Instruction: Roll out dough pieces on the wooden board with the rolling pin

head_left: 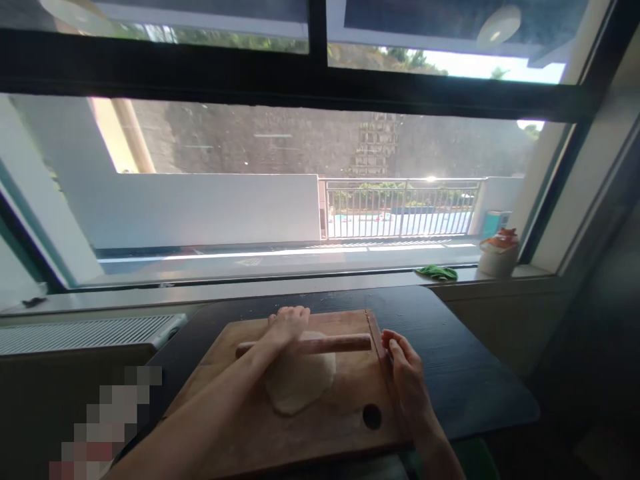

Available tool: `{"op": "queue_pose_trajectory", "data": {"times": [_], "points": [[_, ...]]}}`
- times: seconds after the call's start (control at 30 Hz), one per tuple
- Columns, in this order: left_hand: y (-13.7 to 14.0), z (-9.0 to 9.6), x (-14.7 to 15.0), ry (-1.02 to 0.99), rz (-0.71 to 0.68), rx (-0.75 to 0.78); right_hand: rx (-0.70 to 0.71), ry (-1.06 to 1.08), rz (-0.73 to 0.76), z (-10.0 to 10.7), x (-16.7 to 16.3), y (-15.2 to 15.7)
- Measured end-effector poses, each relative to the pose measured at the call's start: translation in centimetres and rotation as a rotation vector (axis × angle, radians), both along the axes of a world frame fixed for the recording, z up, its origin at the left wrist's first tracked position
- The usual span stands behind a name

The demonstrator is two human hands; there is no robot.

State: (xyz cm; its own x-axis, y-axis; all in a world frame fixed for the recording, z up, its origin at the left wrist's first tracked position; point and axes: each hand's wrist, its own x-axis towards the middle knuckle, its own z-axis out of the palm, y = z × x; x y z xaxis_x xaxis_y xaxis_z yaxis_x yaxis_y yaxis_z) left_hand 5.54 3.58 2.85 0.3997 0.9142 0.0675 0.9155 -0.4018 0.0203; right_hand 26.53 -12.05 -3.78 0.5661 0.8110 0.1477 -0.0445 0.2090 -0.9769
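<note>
A flat round sheet of pale dough (301,385) lies on a wooden board (345,417). Across its far part rests a wooden rolling pin (343,343), roughly level from left to right. My left hand (290,323) reaches over the pin, palm down, its bent fingers at the dough's far edge; the fingertips are hidden. Just past the pin's right end is my right hand (406,360), apart from the pin, with fingers curled in and the thumb against them. Nothing shows in that hand.
Beneath the board stands a dark table (465,373). A round hole (372,417) pierces the board near its right front. On the windowsill (350,283) are a green cloth (437,272) and a white tub (499,257). A radiator (90,335) is at the left.
</note>
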Motion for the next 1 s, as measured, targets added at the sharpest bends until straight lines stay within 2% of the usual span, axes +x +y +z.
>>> {"op": "queue_pose_trajectory", "data": {"times": [0.1, 0.2, 0.3, 0.4, 0.5, 0.6, 0.7, 0.83, 1.0], "points": [[1.7, -0.2, 0.7, 0.021, 0.029, -0.015, 0.0, 0.045, -0.008, -0.1, 0.2, 0.1], [1.2, -0.6, 0.2, 0.013, 0.028, -0.022, -0.036, -0.069, 0.03, -0.1, 0.1, 0.0], [-1.3, -1.0, -1.0, -0.024, 0.044, -0.017, -0.059, -0.249, 0.013, -0.1, -0.1, 0.0], [-5.1, -1.5, -2.5, -0.105, 0.045, 0.046, -0.064, -0.378, -0.014, -0.1, 0.0, 0.1], [-8.3, -2.2, -3.7, -0.137, -0.039, 0.157, -0.06, -0.459, -0.027, -0.1, 0.0, 0.2], [-9.3, -2.4, -4.1, -0.105, -0.084, 0.179, -0.046, -0.53, -0.029, -0.1, 0.0, 0.1], [-7.4, -1.7, -3.4, -0.064, -0.041, 0.084, -0.059, -0.583, -0.046, 0.0, -0.1, 0.0], [-2.4, -0.8, -1.5, -0.045, -0.006, -0.024, -0.056, -0.644, -0.057, 0.4, -0.4, -0.2], [3.0, -1.3, 0.3, -0.039, 0.134, -0.075, -0.031, -0.814, -0.152, 0.4, -1.3, -0.3]]}}
